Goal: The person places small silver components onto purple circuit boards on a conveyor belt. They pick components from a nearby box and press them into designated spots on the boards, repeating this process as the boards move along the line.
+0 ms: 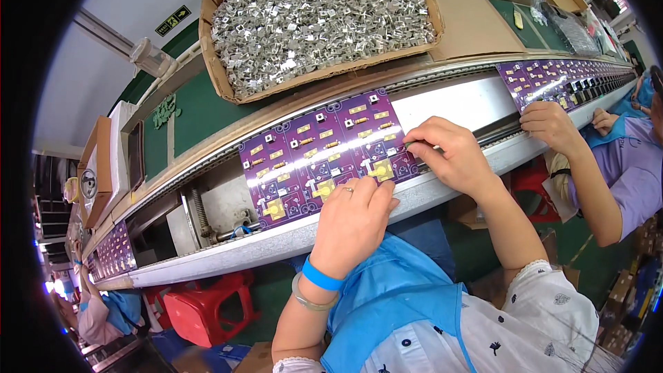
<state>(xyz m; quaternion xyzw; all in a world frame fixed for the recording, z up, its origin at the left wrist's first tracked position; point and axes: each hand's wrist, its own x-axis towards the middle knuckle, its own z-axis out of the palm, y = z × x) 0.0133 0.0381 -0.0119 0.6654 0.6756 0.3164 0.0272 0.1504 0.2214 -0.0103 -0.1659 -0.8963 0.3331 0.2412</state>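
A purple circuit board panel (314,139) lies on the conveyor rails in front of me, carrying small resistors, square black-and-white parts and yellow pads. My left hand (353,213), with a ring and a blue wristband, rests at the panel's near edge. Its fingers are bent together, and whatever they hold is hidden. At the panel's right edge my right hand (445,148) pinches a small dark green part (408,144) between thumb and forefinger; its exact kind is too small to tell.
Beyond the panel stands a cardboard box (219,72) heaped with small metal brackets (318,21). On the right, a co-worker's hand (549,128) reaches over another purple panel (528,77). A metal rail (276,247) runs along the near side. A red stool (207,307) stands below left.
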